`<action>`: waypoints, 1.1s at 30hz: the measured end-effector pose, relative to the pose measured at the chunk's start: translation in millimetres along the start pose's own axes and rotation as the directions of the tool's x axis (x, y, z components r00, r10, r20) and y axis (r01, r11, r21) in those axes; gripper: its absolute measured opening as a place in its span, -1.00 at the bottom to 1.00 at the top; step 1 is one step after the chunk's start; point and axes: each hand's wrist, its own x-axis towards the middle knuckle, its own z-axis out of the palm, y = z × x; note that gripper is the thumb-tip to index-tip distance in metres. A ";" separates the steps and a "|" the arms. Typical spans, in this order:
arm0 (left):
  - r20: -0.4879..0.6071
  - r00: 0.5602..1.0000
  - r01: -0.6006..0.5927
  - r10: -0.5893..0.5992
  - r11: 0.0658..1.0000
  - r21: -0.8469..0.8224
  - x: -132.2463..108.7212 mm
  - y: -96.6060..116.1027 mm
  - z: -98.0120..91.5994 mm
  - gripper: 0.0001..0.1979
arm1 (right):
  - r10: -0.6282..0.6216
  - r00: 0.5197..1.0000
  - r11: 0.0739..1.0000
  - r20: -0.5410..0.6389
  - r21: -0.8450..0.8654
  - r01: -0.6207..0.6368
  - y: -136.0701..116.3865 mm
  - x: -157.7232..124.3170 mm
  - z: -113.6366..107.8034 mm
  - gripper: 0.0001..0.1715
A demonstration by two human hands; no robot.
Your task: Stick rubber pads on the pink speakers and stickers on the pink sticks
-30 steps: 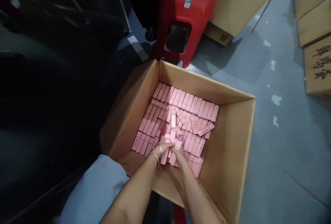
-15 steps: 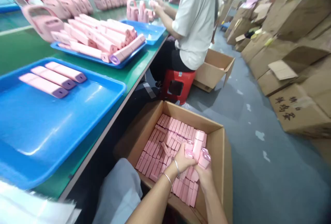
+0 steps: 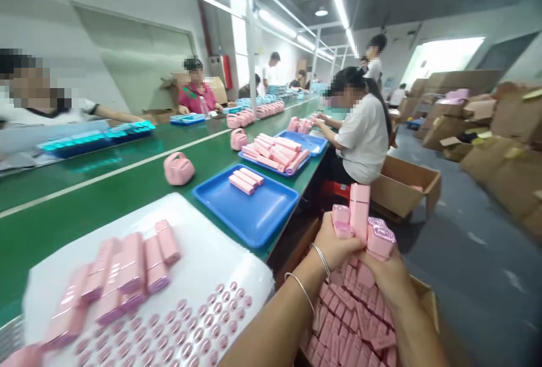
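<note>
My left hand (image 3: 334,245) and my right hand (image 3: 383,279) are raised together and grip a bunch of pink rectangular tubes (image 3: 359,212), some showing hollow ribbed ends. Two thin bangles circle my left wrist. Directly below my hands lies a cardboard carton (image 3: 425,299) packed with rows of similar pink tubes (image 3: 351,322). To the left, a white sheet (image 3: 203,254) carries loose pink tubes (image 3: 131,265) and several small round pink pieces (image 3: 182,333).
A green conveyor belt (image 3: 127,186) runs into the distance with a blue tray (image 3: 245,203) and pink handled cases (image 3: 178,168). A seated co-worker (image 3: 362,141) works beside it on a red stool (image 3: 334,191). Open cartons (image 3: 402,186) and stacked cartons (image 3: 495,169) stand at right.
My hands have risen from among the tubes in the carton, holding a bunch of them. My view has swung up from the carton toward the belt, bringing the white sheet in.
</note>
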 end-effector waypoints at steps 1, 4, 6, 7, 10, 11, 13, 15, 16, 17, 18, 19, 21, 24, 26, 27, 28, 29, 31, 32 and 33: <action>-0.052 0.998 -0.020 0.021 1.000 0.010 -6.1 20.3 -13.3 -0.50 | -0.018 0.997 0.999 0.071 0.052 0.015 -18.1 -0.4 14.1 -0.23; -0.214 0.975 -0.057 0.062 0.998 0.030 -34.5 72.9 -59.0 -0.53 | -0.059 0.947 0.967 0.315 0.254 -0.024 -72.4 -15.3 62.1 -0.19; -0.325 0.943 -0.062 0.076 0.997 0.053 -61.5 98.3 -91.9 -0.54 | -0.084 0.879 0.924 0.470 0.368 -0.108 -104.7 -36.9 94.9 -0.17; -0.382 0.921 -0.058 0.080 0.996 0.068 -77.1 107.8 -108.2 -0.54 | -0.093 0.842 0.908 0.531 0.392 -0.148 -118.9 -50.8 110.1 -0.18; -0.546 0.835 -0.021 0.062 0.997 0.081 -132.0 126.5 -152.4 -0.57 | -0.103 0.716 0.894 0.691 0.380 -0.237 -154.6 -101.7 148.0 -0.26; -0.595 0.802 0.000 0.043 0.997 0.072 -152.6 130.7 -164.7 -0.58 | -0.103 0.664 0.893 0.741 0.363 -0.267 -164.9 -120.6 157.5 -0.27; -0.676 0.737 0.037 0.000 0.998 0.041 -195.8 138.5 -185.2 -0.58 | -0.093 0.534 0.889 0.840 0.312 -0.335 -184.8 -159.1 172.0 -0.27; -0.743 0.669 0.055 -0.030 0.998 0.009 -240.0 146.9 -200.8 -0.58 | -0.070 0.383 0.893 0.921 0.229 -0.387 -204.0 -196.6 182.5 -0.27; -0.770 0.638 0.052 -0.034 0.999 0.000 -261.9 151.4 -207.4 -0.58 | -0.059 0.311 0.900 0.949 0.185 -0.394 -213.3 -214.8 186.9 -0.27; -0.795 0.606 0.046 -0.031 0.999 -0.004 -283.7 155.9 -213.4 -0.58 | -0.056 0.249 0.910 0.967 0.152 -0.386 -222.1 -232.9 191.1 -0.29; -0.816 0.577 0.039 -0.030 0.999 -0.009 -305.3 160.3 -219.1 -0.58 | -0.069 0.198 0.917 0.978 0.140 -0.374 -230.1 -251.1 194.9 -0.32; -0.834 0.551 0.035 -0.035 0.999 -0.019 -326.8 164.2 -224.4 -0.56 | -0.091 0.149 0.918 0.985 0.140 -0.371 -237.3 -269.7 198.3 -0.34; -0.865 0.499 0.039 -0.053 0.998 -0.039 -370.0 170.2 -233.6 -0.51 | -0.137 0.044 0.898 0.990 0.143 -0.416 -247.9 -308.7 203.4 -0.37; -0.907 0.407 0.063 -0.108 0.994 -0.090 -433.6 173.3 -242.3 -0.42 | -0.174 -0.107 0.838 0.979 0.090 -0.539 -254.5 -369.7 206.5 -0.37; -0.932 0.316 0.096 -0.179 0.983 -0.156 -472.2 171.3 -244.9 -0.39 | -0.165 -0.202 0.812 0.965 0.017 -0.583 -254.1 -408.2 206.6 -0.39; -0.937 0.266 0.111 -0.225 0.973 -0.202 -489.2 169.0 -245.9 -0.39 | -0.150 -0.248 0.804 0.957 -0.028 -0.594 -253.2 -425.5 206.6 -0.41; -0.940 0.219 0.126 -0.262 0.963 -0.239 -504.3 166.1 -247.1 -0.40 | -0.122 -0.295 0.805 0.948 -0.079 -0.588 -252.1 -440.8 206.6 -0.42; -0.940 0.178 0.139 -0.292 0.953 -0.269 -517.2 162.5 -248.8 -0.41 | -0.086 -0.338 0.813 0.937 -0.130 -0.567 -251.1 -454.0 206.9 -0.44; -0.937 0.142 0.148 -0.319 0.943 -0.298 -536.5 154.5 -254.0 -0.43 | 0.001 -0.397 0.848 0.918 -0.211 -0.487 -249.9 -472.8 208.4 -0.45; -0.935 0.145 0.149 -0.323 0.942 -0.302 -542.9 150.5 -257.4 -0.45 | 0.048 -0.416 0.871 0.908 -0.242 -0.427 -249.8 -478.5 209.6 -0.45; -0.932 0.153 0.154 -0.328 0.940 -0.306 -547.5 147.1 -261.2 -0.47 | 0.094 -0.432 0.891 0.897 -0.269 -0.366 -250.1 -481.9 211.2 -0.46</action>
